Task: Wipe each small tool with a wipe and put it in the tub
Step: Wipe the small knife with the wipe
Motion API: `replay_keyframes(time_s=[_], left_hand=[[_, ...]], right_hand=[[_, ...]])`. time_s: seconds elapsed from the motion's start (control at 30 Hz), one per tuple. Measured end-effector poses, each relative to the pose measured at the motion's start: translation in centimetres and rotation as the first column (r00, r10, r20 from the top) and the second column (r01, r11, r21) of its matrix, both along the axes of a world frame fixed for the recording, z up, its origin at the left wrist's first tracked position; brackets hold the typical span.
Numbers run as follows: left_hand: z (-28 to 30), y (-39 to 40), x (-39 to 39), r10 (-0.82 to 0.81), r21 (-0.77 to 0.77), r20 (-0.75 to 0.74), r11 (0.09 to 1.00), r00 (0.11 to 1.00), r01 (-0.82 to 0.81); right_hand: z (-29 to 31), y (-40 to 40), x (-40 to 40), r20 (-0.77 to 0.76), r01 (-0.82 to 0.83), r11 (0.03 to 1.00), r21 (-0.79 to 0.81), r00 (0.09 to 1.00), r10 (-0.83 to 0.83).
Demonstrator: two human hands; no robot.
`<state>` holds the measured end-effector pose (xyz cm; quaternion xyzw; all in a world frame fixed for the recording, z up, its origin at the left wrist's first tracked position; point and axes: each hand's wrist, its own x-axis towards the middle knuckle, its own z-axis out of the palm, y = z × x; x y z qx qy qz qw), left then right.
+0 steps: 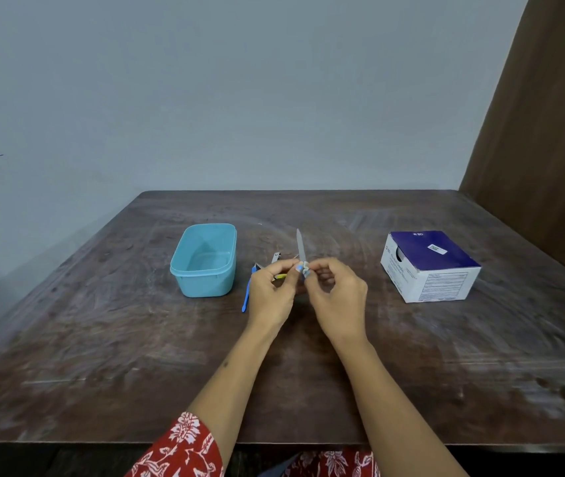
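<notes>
My left hand (270, 290) pinches the nail file (300, 249) upright; my right hand (337, 290) pinches the wipe (305, 268) around it; tub (205, 261) left of both hands.

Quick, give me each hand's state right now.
Left hand: closed, pinching the nail file at its lower end.
Right hand: closed, pinching the wipe around the file.

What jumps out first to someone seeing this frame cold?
Both hands meet at table centre: the left hand holds a slim metal file pointing up and away, while the right hand pinches a small wipe round its lower end. The light blue tub sits just left of them, nothing visible inside. A blue and white box stands far right, and a few more small tools lie behind the left hand.
</notes>
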<state>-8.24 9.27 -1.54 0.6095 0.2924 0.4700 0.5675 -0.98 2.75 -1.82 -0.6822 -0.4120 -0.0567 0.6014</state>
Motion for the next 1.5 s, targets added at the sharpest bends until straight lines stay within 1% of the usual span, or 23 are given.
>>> replay_keyframes(time_s=[0.1,0.23,0.33,0.5,0.57,0.67,0.73,0.87,1.0,1.2,1.3,1.37,1.5], left_hand=[[-0.2,0.3,-0.1,0.014,0.0,-0.018,1.0,1.0,-0.014],[-0.2,0.4,-0.2,0.032,0.024,-0.053,0.999,0.998,-0.031],[-0.1,0.2,-0.1,0.009,-0.023,-0.034,1.0,0.999,-0.009],[-0.1,0.2,-0.2,-0.004,-0.04,-0.022,0.999,1.0,0.003],[0.0,0.1,-0.2,-0.016,-0.07,-0.013,0.997,1.0,0.015],[0.0,-0.1,0.0,-0.068,-0.138,0.04,0.988,0.997,0.073],[0.0,-0.2,0.0,-0.08,-0.153,0.05,0.984,0.996,0.087],[0.2,-0.1,-0.1,-0.042,-0.142,0.04,0.989,0.998,0.048],[0.4,-0.3,-0.2,-0.077,-0.2,0.07,0.976,0.995,0.09],[0.5,-0.3,-0.2,-0.037,-0.16,0.03,0.986,0.999,0.041],[0.7,-0.5,-0.3,-0.098,-0.2,0.059,0.974,0.993,0.108],[0.6,-0.7,-0.2,-0.13,-0.196,0.04,0.971,0.991,0.135],[0.4,-0.4,-0.2,-0.113,-0.116,-0.054,0.988,0.992,0.106]], right_hand=[[0.1,0.0,0.0,-0.104,-0.028,0.999,0.038,0.994,0.032],[0.3,-0.1,-0.2,-0.123,-0.072,0.997,0.041,0.989,0.077],[0.0,0.1,-0.1,-0.076,-0.058,0.998,0.012,0.995,0.059],[-0.6,0.2,-0.1,0.12,0.002,0.996,-0.089,0.993,0.009],[-0.5,0.2,-0.1,0.184,0.036,0.996,-0.086,0.983,-0.02],[-0.4,0.1,0.0,0.245,0.077,0.997,-0.023,0.967,-0.069],[-0.4,0.1,-0.1,0.253,0.088,0.996,-0.02,0.964,-0.08],[-0.7,0.2,-0.2,0.262,0.114,0.989,-0.093,0.961,-0.087],[-0.6,0.3,-0.1,0.27,0.128,0.99,-0.055,0.957,-0.108],[-0.5,0.2,-0.4,0.291,0.133,0.988,-0.081,0.951,-0.104],[-0.5,0.3,-0.3,0.28,0.152,0.987,-0.056,0.951,-0.131],[-0.5,0.3,-0.2,0.252,0.161,0.986,-0.029,0.956,-0.149],[-0.5,0.2,-0.2,0.24,0.143,0.989,-0.042,0.962,-0.129]])
